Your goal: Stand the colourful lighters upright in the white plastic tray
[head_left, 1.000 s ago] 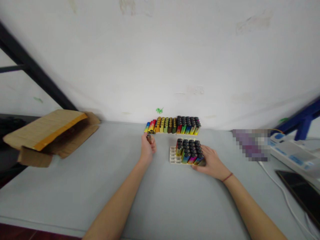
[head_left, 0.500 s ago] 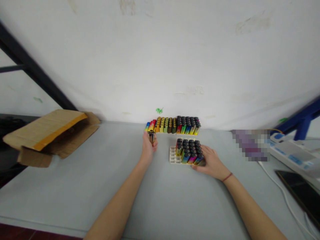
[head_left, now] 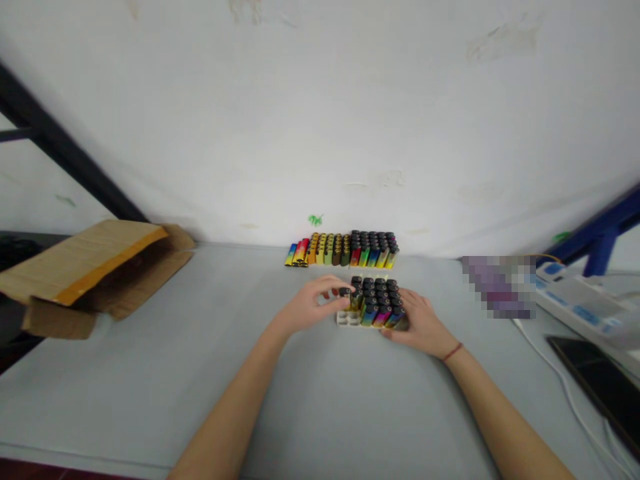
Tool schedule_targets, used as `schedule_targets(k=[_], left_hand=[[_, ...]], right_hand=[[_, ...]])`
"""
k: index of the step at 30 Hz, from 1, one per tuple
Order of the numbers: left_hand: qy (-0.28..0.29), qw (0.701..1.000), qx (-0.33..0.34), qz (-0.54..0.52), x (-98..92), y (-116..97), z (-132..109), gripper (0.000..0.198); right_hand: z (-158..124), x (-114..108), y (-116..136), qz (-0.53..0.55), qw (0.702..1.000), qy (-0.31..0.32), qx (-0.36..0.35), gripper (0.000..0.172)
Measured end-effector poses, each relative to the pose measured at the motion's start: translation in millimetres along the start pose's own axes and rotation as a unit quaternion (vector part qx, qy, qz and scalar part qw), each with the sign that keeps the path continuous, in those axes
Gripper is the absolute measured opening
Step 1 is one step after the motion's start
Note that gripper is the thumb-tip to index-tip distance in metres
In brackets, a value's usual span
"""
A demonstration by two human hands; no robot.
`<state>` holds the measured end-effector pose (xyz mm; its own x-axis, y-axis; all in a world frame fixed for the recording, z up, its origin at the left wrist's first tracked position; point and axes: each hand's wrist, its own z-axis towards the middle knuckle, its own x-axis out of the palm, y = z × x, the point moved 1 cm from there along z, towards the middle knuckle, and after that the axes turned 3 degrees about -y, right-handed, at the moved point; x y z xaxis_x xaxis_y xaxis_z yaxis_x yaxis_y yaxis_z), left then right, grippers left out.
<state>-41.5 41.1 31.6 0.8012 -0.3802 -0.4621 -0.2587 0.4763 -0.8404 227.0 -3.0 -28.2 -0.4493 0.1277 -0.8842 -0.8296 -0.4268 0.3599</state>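
A white tray point(head_left: 342, 321) with round-edged slots stands on the table, packed with upright black-topped lighters point(head_left: 383, 300) in bright colours. At its left column, my left hand point(head_left: 313, 305) pinches a lighter point(head_left: 345, 293) between thumb and fingers; the black top shows, while most of its body is hidden. A few slots at the tray's front left hold nothing. My right hand point(head_left: 421, 325) grips the right side of the tray, thumb in front and fingers partly hidden behind the lighters.
Along the wall stand more black-topped lighters point(head_left: 374, 248) and several gold-topped ones point(head_left: 327, 249); colourful lighters point(head_left: 297, 253) lie at their left. An open cardboard box point(head_left: 100, 267) is at left. A power strip point(head_left: 580, 300), white cable point(head_left: 540, 363) and dark phone point(head_left: 595, 380) lie at right.
My left hand has moved right and nearer, carrying a lighter from beside the back row to the tray's left column. The right hand stays at the tray.
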Motion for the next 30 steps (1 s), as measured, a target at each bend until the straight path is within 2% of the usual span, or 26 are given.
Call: schedule_targets(k=[3, 7, 13, 19, 24, 30], left_hand=[[0.039, 0.999, -0.009, 0.011, -1.3, -1, 0, 0.028], [0.056, 0.998, -0.021, 0.007, 4.6, 1, 0, 0.027], [0.024, 0.999, -0.022, 0.029, 7.7, -1, 0, 0.021], [0.017, 0.997, 0.016, 0.075, 10.0, -5, -2, 0.020], [-0.014, 0.996, 0.026, 0.081, 12.8, -2, -4, 0.020], [0.014, 0.988, 0.043, 0.145, 14.8, -4, -4, 0.014]], right_hand=[[0, 0, 0, 0.000, 1.000, -0.003, -0.001, 0.070], [0, 0, 1, 0.002, 1.000, -0.001, 0.003, 0.070], [1, -1, 2, 0.006, 1.000, 0.006, 0.010, 0.070], [1, 0, 2, 0.003, 1.000, 0.005, 0.011, 0.070], [1, 0, 1, 0.005, 1.000, 0.005, 0.011, 0.071], [1, -1, 2, 0.011, 1.000, 0.003, 0.010, 0.072]])
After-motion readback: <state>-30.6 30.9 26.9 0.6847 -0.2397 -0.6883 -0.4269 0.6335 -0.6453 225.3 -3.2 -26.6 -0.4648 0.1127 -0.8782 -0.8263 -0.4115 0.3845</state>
